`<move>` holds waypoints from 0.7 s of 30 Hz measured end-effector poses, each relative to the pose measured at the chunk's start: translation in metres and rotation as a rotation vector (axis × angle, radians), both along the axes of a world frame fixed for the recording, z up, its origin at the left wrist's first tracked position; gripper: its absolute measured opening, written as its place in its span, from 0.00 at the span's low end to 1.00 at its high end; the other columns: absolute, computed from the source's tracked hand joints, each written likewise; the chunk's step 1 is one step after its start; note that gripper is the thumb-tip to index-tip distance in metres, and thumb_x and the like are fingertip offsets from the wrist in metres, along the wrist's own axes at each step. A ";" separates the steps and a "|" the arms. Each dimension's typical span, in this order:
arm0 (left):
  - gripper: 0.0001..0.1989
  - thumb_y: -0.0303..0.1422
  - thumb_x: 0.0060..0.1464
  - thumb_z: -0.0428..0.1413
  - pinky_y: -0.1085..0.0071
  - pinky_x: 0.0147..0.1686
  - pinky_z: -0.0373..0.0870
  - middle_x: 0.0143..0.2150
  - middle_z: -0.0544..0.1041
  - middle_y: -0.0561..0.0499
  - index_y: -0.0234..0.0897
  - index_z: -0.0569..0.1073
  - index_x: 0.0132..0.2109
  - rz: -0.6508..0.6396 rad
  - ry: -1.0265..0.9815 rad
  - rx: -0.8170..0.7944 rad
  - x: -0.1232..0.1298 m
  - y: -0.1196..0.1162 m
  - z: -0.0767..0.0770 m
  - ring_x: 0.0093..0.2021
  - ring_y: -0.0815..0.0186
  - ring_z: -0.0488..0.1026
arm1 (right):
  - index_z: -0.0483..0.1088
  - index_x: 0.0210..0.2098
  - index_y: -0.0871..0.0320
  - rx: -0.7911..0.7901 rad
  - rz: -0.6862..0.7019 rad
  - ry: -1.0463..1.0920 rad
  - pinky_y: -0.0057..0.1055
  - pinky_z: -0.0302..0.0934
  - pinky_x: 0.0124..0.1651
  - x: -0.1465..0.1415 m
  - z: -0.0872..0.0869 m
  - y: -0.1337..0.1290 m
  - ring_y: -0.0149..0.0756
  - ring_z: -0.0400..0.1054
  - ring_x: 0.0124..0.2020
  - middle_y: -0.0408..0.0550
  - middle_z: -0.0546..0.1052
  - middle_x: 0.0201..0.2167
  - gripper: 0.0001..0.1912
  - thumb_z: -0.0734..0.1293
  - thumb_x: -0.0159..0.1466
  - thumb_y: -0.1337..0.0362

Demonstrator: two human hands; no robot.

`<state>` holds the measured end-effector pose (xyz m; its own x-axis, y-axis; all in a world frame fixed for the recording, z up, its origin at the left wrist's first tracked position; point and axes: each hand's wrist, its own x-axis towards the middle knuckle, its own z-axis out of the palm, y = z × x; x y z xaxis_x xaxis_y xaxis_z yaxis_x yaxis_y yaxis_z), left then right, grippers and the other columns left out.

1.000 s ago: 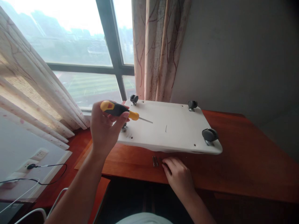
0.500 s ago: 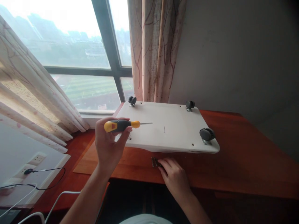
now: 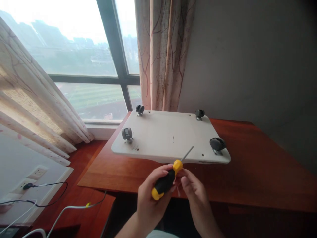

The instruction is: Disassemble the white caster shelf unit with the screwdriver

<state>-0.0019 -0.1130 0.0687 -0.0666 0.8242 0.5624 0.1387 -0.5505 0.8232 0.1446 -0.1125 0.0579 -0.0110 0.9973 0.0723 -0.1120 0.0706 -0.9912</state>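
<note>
My left hand (image 3: 151, 191) is wrapped round a yellow and black screwdriver (image 3: 166, 181), its thin metal shaft slanting up and to the right. Close beside it, my right hand (image 3: 198, 195) has its fingers curled in near the screwdriver's collar. What those fingers hold, if anything, is hidden. Just beyond both hands a white panel (image 3: 156, 132) lies flat on the reddish wooden table (image 3: 247, 168). Dark swivel casters stand up at its corners, among them a near-left caster (image 3: 127, 133) and a near-right caster (image 3: 217, 144).
Small holes sit near the casters, and a thin dark L-shaped piece or mark (image 3: 173, 139) shows on the panel. Behind are a window (image 3: 81, 43) and a curtain (image 3: 160, 56). A white cable (image 3: 66, 208) and wall sockets (image 3: 38, 173) are at the left.
My left hand has brought the screwdriver down and right, off the panel's left side. My right hand has lifted from small metal pieces on the table and meets it; those pieces no longer show.
</note>
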 end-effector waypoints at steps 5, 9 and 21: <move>0.27 0.25 0.56 0.62 0.53 0.51 0.83 0.56 0.80 0.44 0.55 0.72 0.59 -0.098 0.115 0.064 0.009 -0.009 -0.021 0.54 0.51 0.80 | 0.76 0.48 0.53 -0.136 -0.063 0.184 0.32 0.69 0.35 -0.002 -0.011 -0.009 0.37 0.73 0.32 0.51 0.80 0.43 0.21 0.69 0.65 0.45; 0.33 0.24 0.54 0.63 0.54 0.48 0.84 0.56 0.80 0.41 0.54 0.69 0.64 -0.154 0.219 0.173 0.010 -0.014 -0.030 0.54 0.49 0.80 | 0.76 0.43 0.54 -0.149 -0.190 0.220 0.32 0.71 0.40 0.002 -0.021 -0.021 0.39 0.75 0.38 0.51 0.80 0.42 0.18 0.72 0.62 0.47; 0.20 0.25 0.63 0.55 0.63 0.55 0.79 0.58 0.78 0.42 0.43 0.71 0.60 -0.004 0.420 -0.056 -0.038 0.006 -0.039 0.56 0.57 0.79 | 0.74 0.47 0.57 -0.083 -0.709 -0.159 0.32 0.66 0.46 0.138 -0.029 -0.004 0.38 0.72 0.41 0.47 0.79 0.40 0.25 0.74 0.59 0.46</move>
<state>-0.0395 -0.1065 0.0297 0.1623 0.8542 0.4941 0.4660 -0.5077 0.7247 0.2829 -0.1166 0.0287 0.6354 0.7707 0.0474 0.0786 -0.0034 -0.9969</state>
